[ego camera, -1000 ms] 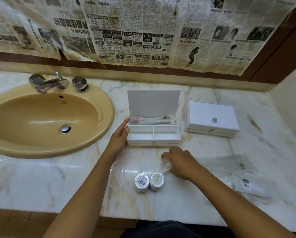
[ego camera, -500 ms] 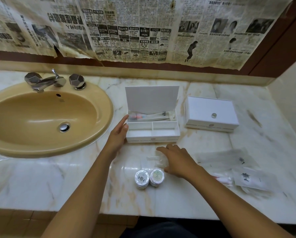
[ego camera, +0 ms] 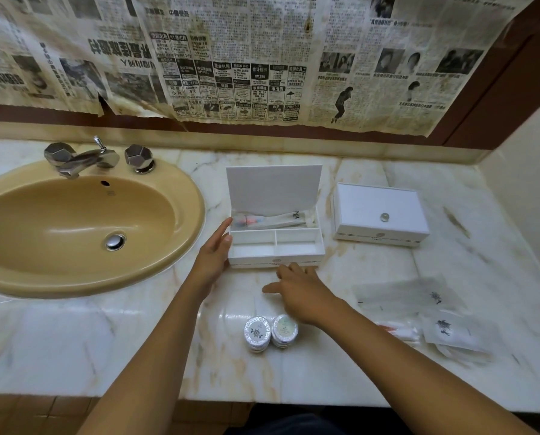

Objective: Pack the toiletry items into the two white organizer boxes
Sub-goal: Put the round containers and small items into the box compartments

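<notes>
I see my left hand [ego camera: 213, 254] flat against the open organizer box [ego camera: 275, 251], a wrapped toothbrush [ego camera: 270, 220] in its rear compartment. My right hand [ego camera: 303, 295] hovers loose-fingered above two round tins [ego camera: 270, 332], emblem labels unreadable. The closed box [ego camera: 380, 215] sits right.

The scene was evenly but dimly lit in a warm, yellowish cast. Light came from above: a white glare patch sat on the glossy worktop [ego camera: 231, 321] near the middle, and a softer sheen lay inside the sink [ego camera: 74, 227]. Shadows were weak and diffuse. The wide lens bent straight lines, so the worktop's far edge curved and the newspaper [ego camera: 231, 58] bowed toward the corners. The right hand [ego camera: 303, 293] was slightly smeared by motion, and the clear packets [ego camera: 419, 312] at the right looked soft.
</notes>
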A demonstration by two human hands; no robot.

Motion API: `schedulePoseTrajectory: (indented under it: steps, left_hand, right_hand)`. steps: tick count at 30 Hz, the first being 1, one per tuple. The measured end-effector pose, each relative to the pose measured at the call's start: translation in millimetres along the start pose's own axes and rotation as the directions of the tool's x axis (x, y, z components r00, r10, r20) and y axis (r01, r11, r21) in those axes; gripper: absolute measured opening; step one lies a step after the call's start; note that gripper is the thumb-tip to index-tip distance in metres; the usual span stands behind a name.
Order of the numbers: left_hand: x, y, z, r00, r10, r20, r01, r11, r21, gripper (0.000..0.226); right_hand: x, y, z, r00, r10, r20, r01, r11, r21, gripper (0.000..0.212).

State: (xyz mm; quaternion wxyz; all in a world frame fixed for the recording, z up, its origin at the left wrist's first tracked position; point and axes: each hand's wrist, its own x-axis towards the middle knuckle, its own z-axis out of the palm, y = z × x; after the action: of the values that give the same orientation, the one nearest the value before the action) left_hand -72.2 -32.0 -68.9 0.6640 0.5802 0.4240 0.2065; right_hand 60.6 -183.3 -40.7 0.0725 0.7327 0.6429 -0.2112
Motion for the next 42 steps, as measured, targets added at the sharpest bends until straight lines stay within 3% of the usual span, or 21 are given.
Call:
schedulePoseTrajectory:
  steps: [5,10,14,18,23,31,35,42]
  left_hand:
    - [-1,0,-1,1.000,0.011,0.003,-0.011,1.000,0.014,0.037]
    - [0,-1,-1,1.000,0.010,0.006,-0.010,1.000,0.011,0.036]
    - [2,-3,-3,1.000,0.007,0.014,-0.007,1.000,0.015,0.034]
    - [0,0,-2,1.000,0.009,0.010,-0.009,1.000,0.013,0.033]
    - [1,0,-2,1.000,0.007,0.014,-0.008,1.000,0.024,0.033]
    - [-3,3,0,1.000,-0.013,0.016,0.013,1.000,0.006,0.036]
    - [-5,7,2,1.000,-0.010,0.012,0.010,1.000,0.005,0.039]
    - [-7,9,1,1.000,-0.009,0.016,0.009,1.000,-0.016,0.036]
  right_hand:
    - [0,3,0,0.999,0.011,-0.037,-0.014,0.997,-0.079,0.051]
    - [0,0,-2,0.999,-0.029,-0.043,0.029,1.000,0.002,0.057]
    - [-1,-1,-1,1.000,0.003,-0.022,-0.003,1.000,0.004,0.049]
    - [-2,-11,-11,0.998,0.012,-0.065,-0.008,0.998,0.069,0.052]
    - [-11,-37,-22,0.996,-0.062,-0.066,0.075,0.974,0.215,0.038]
    - [-14,-60,-1,0.983,-0.176,0.044,0.178,0.984,-0.031,0.055]
    - [-15,-68,11,0.978,-0.202,0.050,0.207,0.966,-0.154,0.040]
    - [-8,-71,21,0.970,-0.242,0.000,0.240,0.962,-0.127,0.030]
